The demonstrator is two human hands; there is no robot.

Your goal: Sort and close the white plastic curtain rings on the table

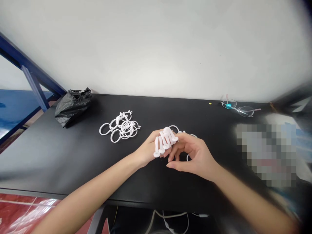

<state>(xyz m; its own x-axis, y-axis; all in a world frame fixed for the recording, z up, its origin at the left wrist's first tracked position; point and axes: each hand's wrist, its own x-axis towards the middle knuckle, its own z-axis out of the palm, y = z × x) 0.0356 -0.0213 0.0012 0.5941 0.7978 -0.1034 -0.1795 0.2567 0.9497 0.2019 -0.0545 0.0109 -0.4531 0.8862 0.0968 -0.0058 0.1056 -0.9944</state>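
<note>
Several white plastic curtain rings with small eyelet ends are bunched in my left hand, which is closed around them above the middle of the table. Their eyelets point toward me and fan out in a row. My right hand is just to the right, fingers curved and thumb apart from them. Its fingertips are close to the bunch; whether they touch it I cannot tell. Behind my hands lie more white rings, partly hidden. On the left of the table is a loose pile of similar rings.
On the black table, a crumpled black plastic bag stands at the back left. Eyeglasses lie near the wall at the back right. A blurred, pixelated item is at the right. Cables hang below the front edge.
</note>
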